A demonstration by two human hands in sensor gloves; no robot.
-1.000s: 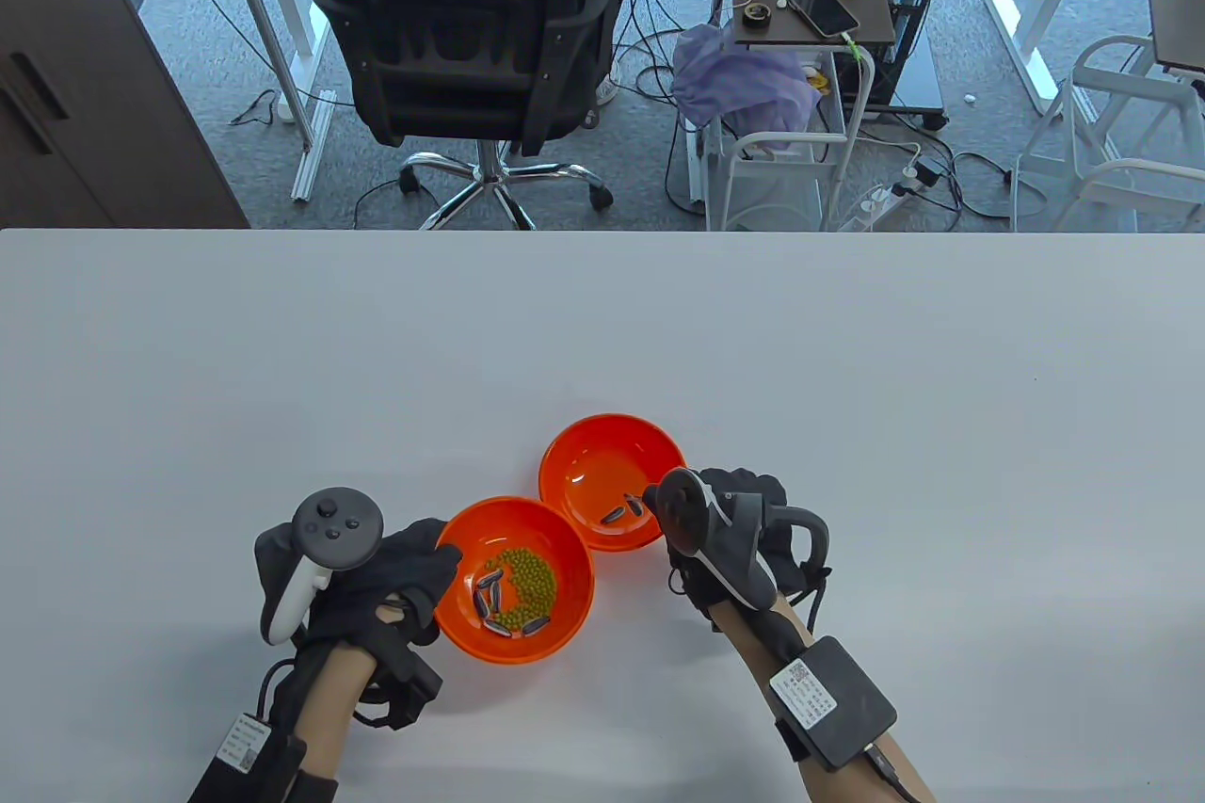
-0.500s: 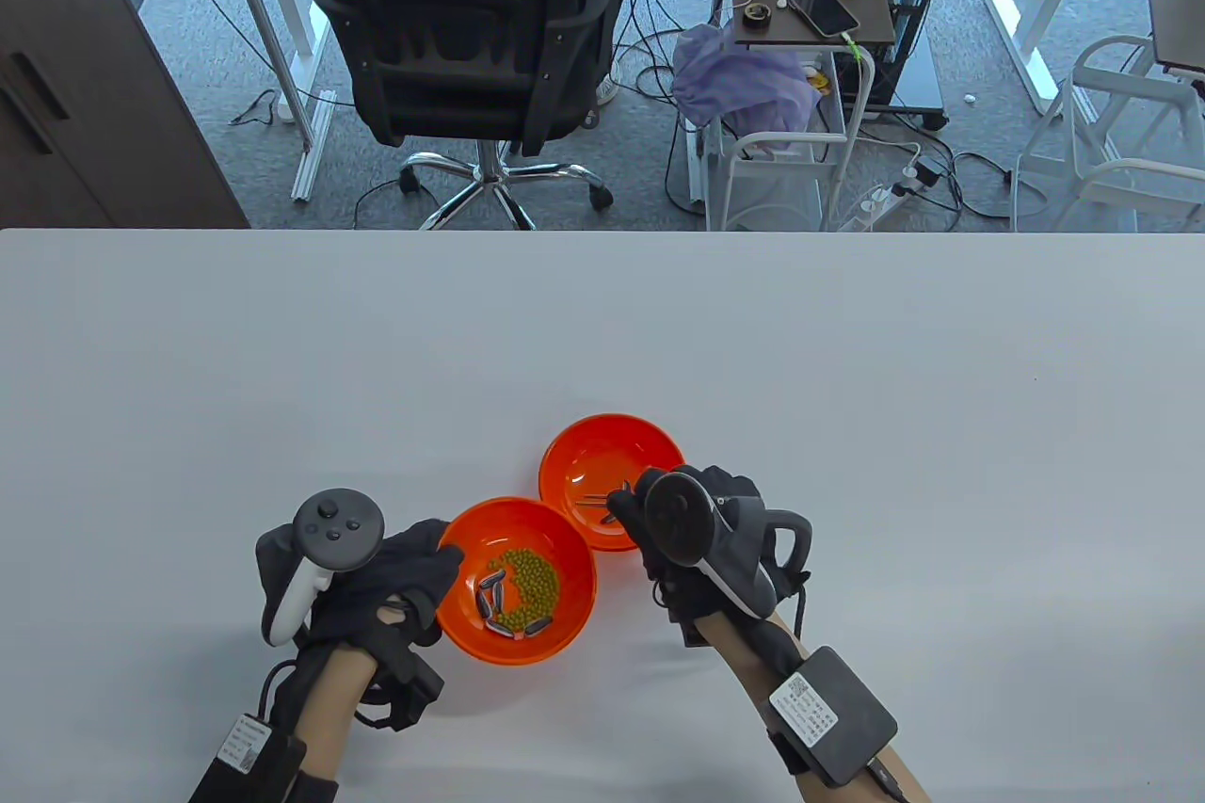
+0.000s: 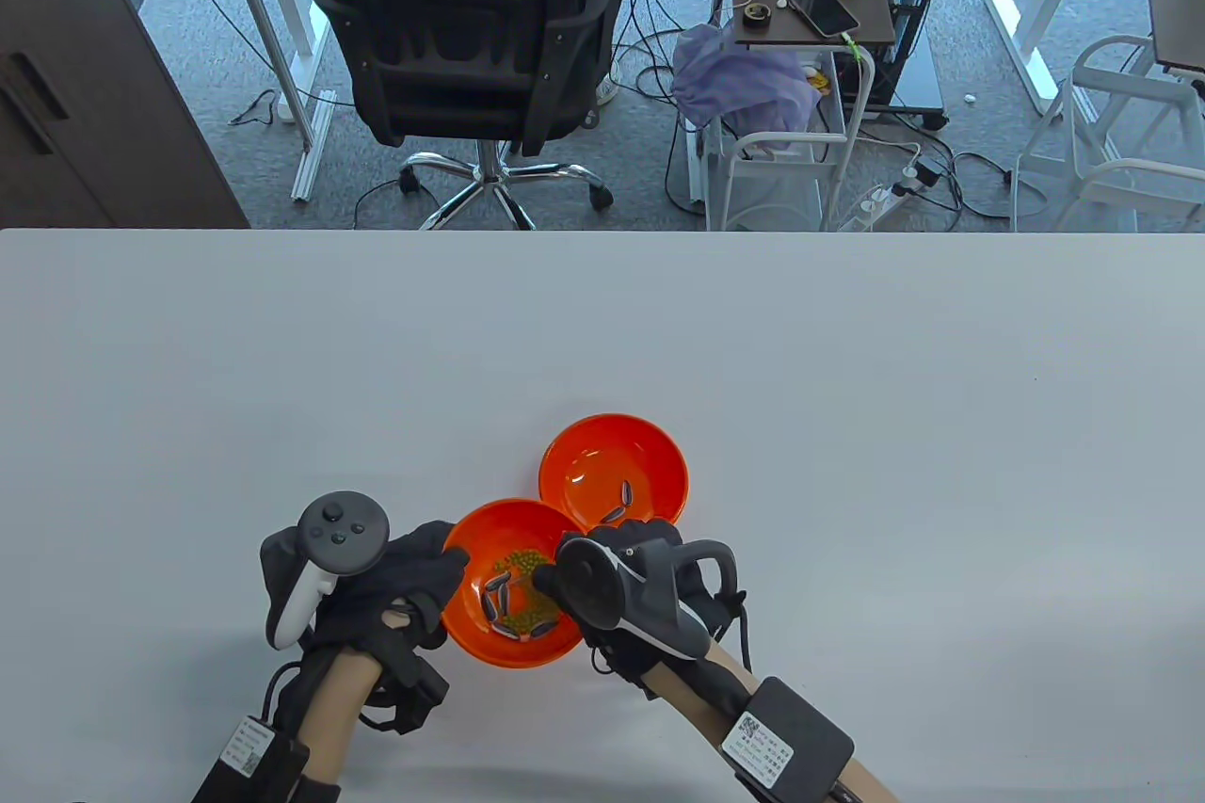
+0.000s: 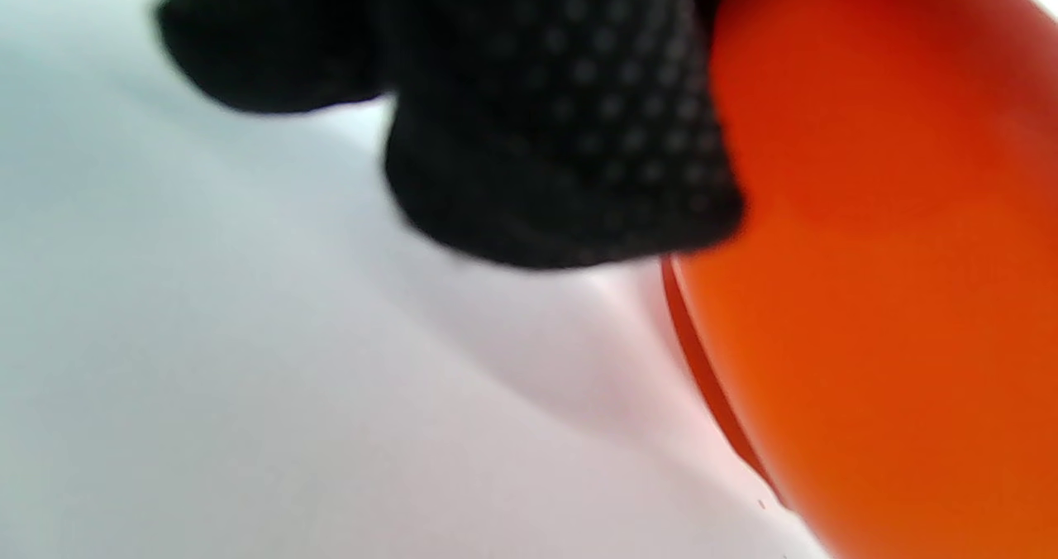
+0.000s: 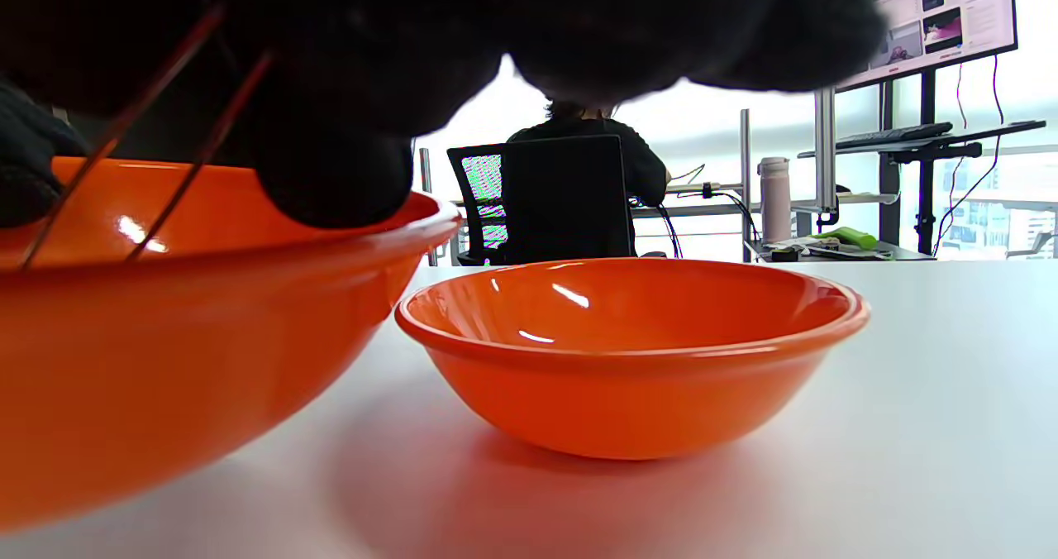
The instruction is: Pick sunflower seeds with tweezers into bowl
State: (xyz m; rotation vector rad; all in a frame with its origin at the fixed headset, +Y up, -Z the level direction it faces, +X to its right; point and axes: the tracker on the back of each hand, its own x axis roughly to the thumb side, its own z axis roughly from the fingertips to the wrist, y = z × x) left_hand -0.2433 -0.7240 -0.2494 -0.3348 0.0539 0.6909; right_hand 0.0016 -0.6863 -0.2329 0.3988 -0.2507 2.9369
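Reading the labels got nowhere: a white sticker with a code square sat on the black box [image 3: 786,740] strapped to the right forearm, and another on the left wrist strap, but the print was too small to make out.

From the table view, the near bowl [image 3: 471,629] held green beans [image 3: 527,570] and several dark sunflower seeds [image 3: 496,598], while the far bowl [image 3: 650,445], touching it at the rim, held two seeds [image 3: 619,502]. The right hand [image 3: 626,601] hovered over the near bowl's right side, its tracker hiding the fingers from above (no tweezers visible there at all).

The right wrist view filled that gap: two thin prongs of the tweezers [image 5: 153,125] ran down from the gloved fingers [image 5: 331,162] into the near bowl [image 5: 165,352], standing apart at the lower ends, so the right hand held the tweezers with the tips parted. That low angle showed the far bowl [image 5: 632,360] only from the side, its contents hidden.

The left hand [image 3: 400,582] rested against the near bowl's left rim, fingers curled on it. The blurred left wrist view showed its dotted fingertips [image 4: 562,145] touching the orange wall [image 4: 893,278], above the white table [image 4: 248,394].
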